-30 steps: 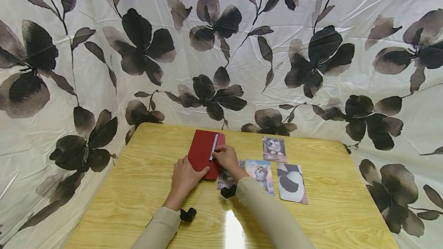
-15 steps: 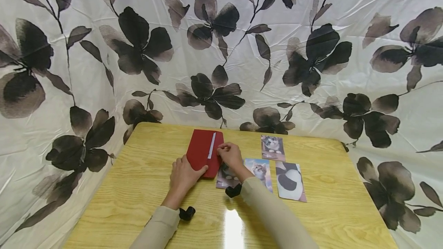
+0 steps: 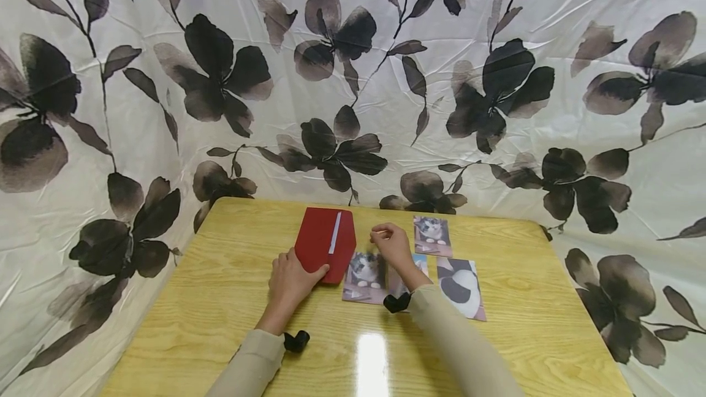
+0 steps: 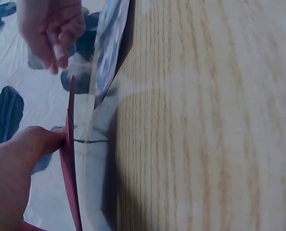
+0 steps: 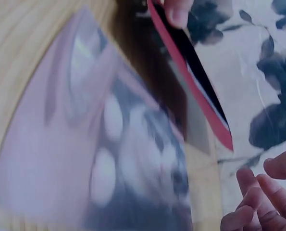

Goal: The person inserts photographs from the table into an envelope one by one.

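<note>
My left hand (image 3: pixel 291 283) grips a red envelope (image 3: pixel 317 241) by its near left side, the thumb lying over its lower part. A white strip (image 3: pixel 334 234) shows along a slit near the open flap. The left wrist view shows the envelope (image 4: pixel 68 163) edge-on with the thumb against it. To the right of the flap, my right hand (image 3: pixel 394 247) hovers with loosely bent fingers and nothing between them. Below that hand lies a cat picture (image 3: pixel 365 277), seen large in the right wrist view as a glossy cat photo (image 5: pixel 138 154).
Another cat picture (image 3: pixel 432 236) lies farther back on the wooden table (image 3: pixel 248 231). A black-and-white picture (image 3: pixel 463 287) is at the right, and a sky-blue picture (image 3: pixel 421 260) is partly covered by the right arm. Floral cloth (image 3: pixel 331 90) hangs behind the table.
My right hand has let go of the envelope's slit area and moved right, over the pictures, uncovering the left cat picture. The left hand keeps its hold on the envelope.
</note>
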Tool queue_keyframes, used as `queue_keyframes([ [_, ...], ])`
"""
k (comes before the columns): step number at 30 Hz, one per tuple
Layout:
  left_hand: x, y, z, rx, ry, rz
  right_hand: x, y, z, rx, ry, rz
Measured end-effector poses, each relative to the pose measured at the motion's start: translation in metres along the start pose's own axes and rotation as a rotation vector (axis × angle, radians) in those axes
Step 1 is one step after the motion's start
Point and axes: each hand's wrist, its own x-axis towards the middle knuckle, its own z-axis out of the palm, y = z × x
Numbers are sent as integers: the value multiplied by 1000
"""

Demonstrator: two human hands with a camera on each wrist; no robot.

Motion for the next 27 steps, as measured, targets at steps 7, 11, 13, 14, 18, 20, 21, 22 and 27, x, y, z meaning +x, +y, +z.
queue_keyframes([
  [7,-2,-1,-1,-13,0,-11,2,16,-26,-44,30,-4],
  [11,-2,-2,-2,-12,7,-6,0,23,-42,-51,49,14],
  [13,-3,-3,-2,-15,10,-3,0,27,-50,-54,57,34],
  [14,-3,-3,-2,-17,11,-3,0,29,-54,-56,62,42],
  [18,-3,-3,-3,-28,13,-6,1,36,-71,-56,66,88],
  [20,-3,-3,-3,-30,12,-7,2,41,-80,-66,83,89],
  [21,-3,-4,-3,-29,11,-7,2,44,-85,-82,95,93],
  [22,-2,-4,-3,-28,11,-6,3,46,-89,-99,111,90],
  [27,0,-4,-3,-25,9,-2,3,57,-110,-190,158,110],
])
